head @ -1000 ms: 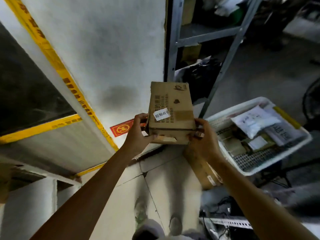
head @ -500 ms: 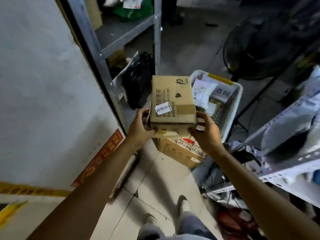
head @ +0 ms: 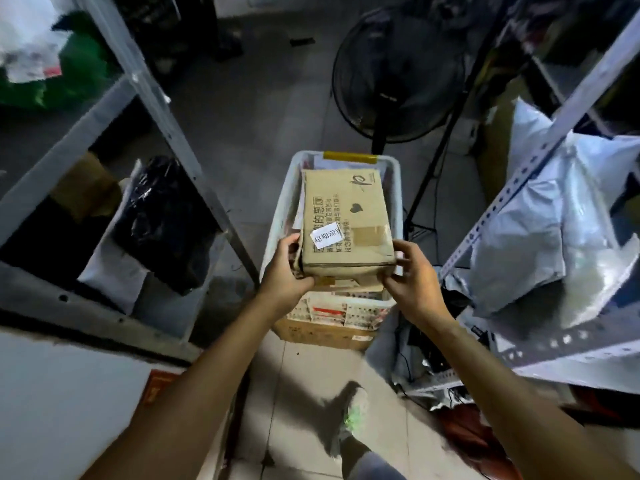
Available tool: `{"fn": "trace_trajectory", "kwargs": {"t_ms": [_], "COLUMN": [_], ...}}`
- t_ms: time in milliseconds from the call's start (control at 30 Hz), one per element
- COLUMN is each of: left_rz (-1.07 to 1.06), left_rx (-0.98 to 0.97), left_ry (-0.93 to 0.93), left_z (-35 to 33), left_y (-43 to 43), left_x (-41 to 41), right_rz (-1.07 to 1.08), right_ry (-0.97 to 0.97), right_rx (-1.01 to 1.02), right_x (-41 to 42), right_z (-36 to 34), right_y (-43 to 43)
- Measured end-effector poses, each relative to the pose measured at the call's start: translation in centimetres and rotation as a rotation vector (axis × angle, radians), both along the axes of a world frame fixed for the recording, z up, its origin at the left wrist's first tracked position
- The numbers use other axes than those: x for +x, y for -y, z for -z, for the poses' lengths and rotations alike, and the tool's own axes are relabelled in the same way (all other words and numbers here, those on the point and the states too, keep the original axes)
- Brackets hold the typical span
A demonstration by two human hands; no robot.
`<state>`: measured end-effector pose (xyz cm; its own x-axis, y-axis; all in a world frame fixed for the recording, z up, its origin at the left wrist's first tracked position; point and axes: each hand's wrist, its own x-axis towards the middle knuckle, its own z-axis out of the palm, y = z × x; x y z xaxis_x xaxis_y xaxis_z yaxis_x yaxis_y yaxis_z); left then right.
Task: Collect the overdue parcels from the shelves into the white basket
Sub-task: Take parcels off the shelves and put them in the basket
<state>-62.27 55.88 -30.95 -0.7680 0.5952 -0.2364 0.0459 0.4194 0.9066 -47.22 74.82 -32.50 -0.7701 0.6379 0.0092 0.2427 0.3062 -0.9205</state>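
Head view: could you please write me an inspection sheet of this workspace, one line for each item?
Surface: pale tiled floor, partly in shadow.
Job's things: cardboard box with white label, held above the white basket; other parcels beneath it, mostly hidden.
Clutter: black bag and green bag in the left shelf; grey poly bags on the right shelf; brown carton under the basket.
Grips: left hand and right hand each grip a near corner of the box.
Cables: black cables on the floor by the right shelf.
Surroundings: black standing fan behind the basket.
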Motion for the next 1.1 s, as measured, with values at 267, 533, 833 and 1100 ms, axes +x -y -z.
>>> {"fn": "trace_trajectory", "kwargs": {"t_ms": [267, 533, 833, 1100], "left_rz": [0.125, 0.208, 0.261, 0.246], "left_rx": [-0.045, -0.125, -0.083, -0.060], "left_ry": [-0.024, 0.052, 0.091, 0.111], "left_z": [4.7, 14.2, 23.7, 29.1], "left_y": [-11.4, -18.8, -26.3, -30.1], "left_x": [-7.6, -15.0, -23.3, -26.3], "right_rz": [0.148, 0.277, 0.355, 0.386], "right_ry": [0.106, 0.164, 0.293, 0.363], "right_rx": [0.043, -0.026, -0.030, -0.004], "right_x": [-5.7, -11.3, -19.0, -23.4], "right_z": [6.2, 13.9, 22.4, 26.7], "right_y": [-8.9, -13.6, -19.6, -23.2]}}
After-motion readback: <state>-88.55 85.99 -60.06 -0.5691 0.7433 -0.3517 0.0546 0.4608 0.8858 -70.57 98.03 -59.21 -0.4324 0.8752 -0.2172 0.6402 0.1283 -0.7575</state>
